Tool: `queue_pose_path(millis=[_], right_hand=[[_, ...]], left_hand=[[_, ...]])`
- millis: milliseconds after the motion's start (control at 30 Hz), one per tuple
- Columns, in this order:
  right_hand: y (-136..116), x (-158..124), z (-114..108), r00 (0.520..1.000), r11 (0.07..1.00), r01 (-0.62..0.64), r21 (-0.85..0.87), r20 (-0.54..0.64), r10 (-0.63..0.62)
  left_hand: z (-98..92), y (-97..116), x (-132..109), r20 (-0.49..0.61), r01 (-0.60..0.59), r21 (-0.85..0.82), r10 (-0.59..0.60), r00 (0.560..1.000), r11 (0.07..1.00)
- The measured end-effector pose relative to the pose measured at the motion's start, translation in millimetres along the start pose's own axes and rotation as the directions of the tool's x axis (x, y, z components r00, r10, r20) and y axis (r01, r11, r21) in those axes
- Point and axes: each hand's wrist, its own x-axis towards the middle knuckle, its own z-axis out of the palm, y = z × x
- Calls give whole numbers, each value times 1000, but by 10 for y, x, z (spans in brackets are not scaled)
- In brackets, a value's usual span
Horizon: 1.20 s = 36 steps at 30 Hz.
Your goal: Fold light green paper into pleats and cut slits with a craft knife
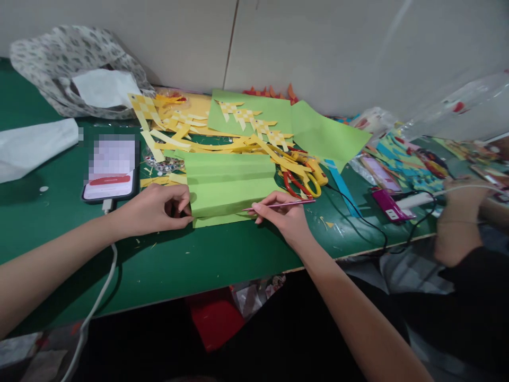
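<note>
One folded light-green sheet [228, 188] lies on the green tabletop [178, 265], in front of the person, showing three or four accordion creases. The left hand [157, 209] pinches the sheet's left edge between thumb and curled fingers. The right hand [284, 215] pinches one thin pink pencil [284, 204], held almost flat, its tip resting on the sheet's lower right part.

Behind lie two more green sheets [302, 127], flat and overlapping, and a heap of yellow strips [191, 135] too tangled to count; four small woven yellow fish shapes [254, 124] show on the green. One pair of scissors [304, 178] with yellow and red handles sits just right of the folded sheet. One phone [111, 167], screen blurred, lies to the left with a white cable [97, 302]. Another person's hand [457, 212] at the right edge is blurred.
</note>
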Motion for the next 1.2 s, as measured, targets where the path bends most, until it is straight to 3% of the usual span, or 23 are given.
queue_pose_path(millis=[300, 933, 1200], right_hand=[[48, 4, 14, 999, 999, -32, -28, 17, 32], [173, 43, -361, 994, 999, 38, 18, -99, -36], [206, 57, -399, 990, 997, 62, 55, -126, -55]], left_hand=[[-5, 21, 5, 6, 2, -4, -2, 1000, 1000], [-15, 51, 2, 15, 24, 21, -25, 1000, 999], [-18, 50, -2, 9, 24, 32, -24, 1000, 999]])
